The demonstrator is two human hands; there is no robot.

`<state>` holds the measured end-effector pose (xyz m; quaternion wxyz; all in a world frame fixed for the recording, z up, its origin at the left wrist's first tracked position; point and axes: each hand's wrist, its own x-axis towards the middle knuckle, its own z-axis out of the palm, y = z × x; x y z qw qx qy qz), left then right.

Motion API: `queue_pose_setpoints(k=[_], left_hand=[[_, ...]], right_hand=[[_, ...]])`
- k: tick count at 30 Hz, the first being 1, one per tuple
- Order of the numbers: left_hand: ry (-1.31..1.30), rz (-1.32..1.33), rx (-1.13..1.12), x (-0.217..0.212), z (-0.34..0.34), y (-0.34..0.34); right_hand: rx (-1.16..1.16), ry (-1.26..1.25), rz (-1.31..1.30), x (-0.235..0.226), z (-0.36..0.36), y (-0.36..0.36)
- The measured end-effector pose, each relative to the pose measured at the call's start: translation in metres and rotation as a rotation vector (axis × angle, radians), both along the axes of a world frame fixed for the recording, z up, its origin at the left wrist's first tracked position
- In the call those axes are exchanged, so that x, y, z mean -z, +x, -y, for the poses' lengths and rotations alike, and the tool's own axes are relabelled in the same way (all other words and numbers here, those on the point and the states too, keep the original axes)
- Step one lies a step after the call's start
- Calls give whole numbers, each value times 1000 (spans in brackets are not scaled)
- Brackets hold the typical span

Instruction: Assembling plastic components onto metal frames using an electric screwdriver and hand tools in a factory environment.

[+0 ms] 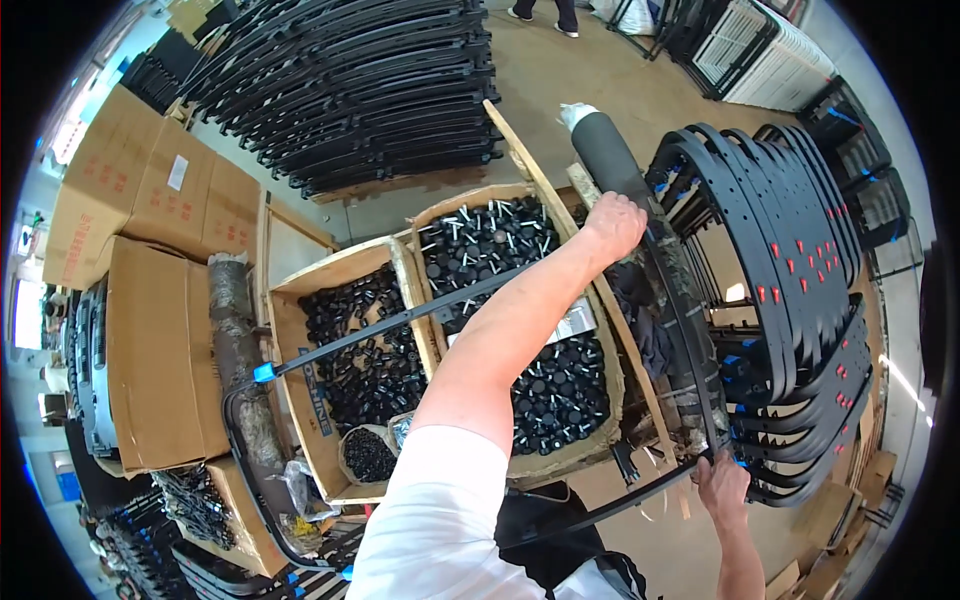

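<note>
While left hand [615, 225] & right hand [722, 482] are both on the black U-shaped frame [400, 319], it lies stretched L–R, its joined side to the person's right, far bar crossing above left bin [285, 400] & right bin [470, 201].

LH: far corner, fist wrapped round tube, no gap seen; bare forearm reaches across mid-view, hides part of far bar. RH: near corner, fingers curled round tube, forearm in from lower right. Nothing else in either, AFAICT.

Far bar runs out to a blue tip [264, 373], just beside end of a 2nd bent tube [243, 460], which lies along left padded roll [230, 290]. Touching or slight gap: can't tell. Near bar partly hidden by white sleeve [430, 510]. Joined side runs along right padded roll [604, 150].

Bins: L w/ small black caps; R w/ black knobs, some w/ bright bolts. Stack of curved black parts [800, 230] beyond RH.

Step, my read: lining up frame w/ 2nd tube; prob. not seated. Next move prob. calls for even push leftward, both bars level, so ends meet square. Risk: one hand leads, frame skews, tip misses.
</note>
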<state>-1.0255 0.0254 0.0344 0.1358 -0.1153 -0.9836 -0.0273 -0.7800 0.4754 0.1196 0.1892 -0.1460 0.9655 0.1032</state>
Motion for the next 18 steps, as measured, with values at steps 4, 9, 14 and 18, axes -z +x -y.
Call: queue_pose_setpoints(k=[4, 9, 14, 18], left_hand=[[256, 113, 161, -18, 26, 8], [310, 315, -281, 40, 173, 67], [276, 563, -334, 72, 187, 109], [218, 485, -305, 87, 212, 127]], right_hand=[[92, 63, 19, -1, 5, 0], [61, 9, -50, 10, -5, 4], [28, 146, 77, -25, 16, -10], [-124, -144, 19, -54, 102, -40]])
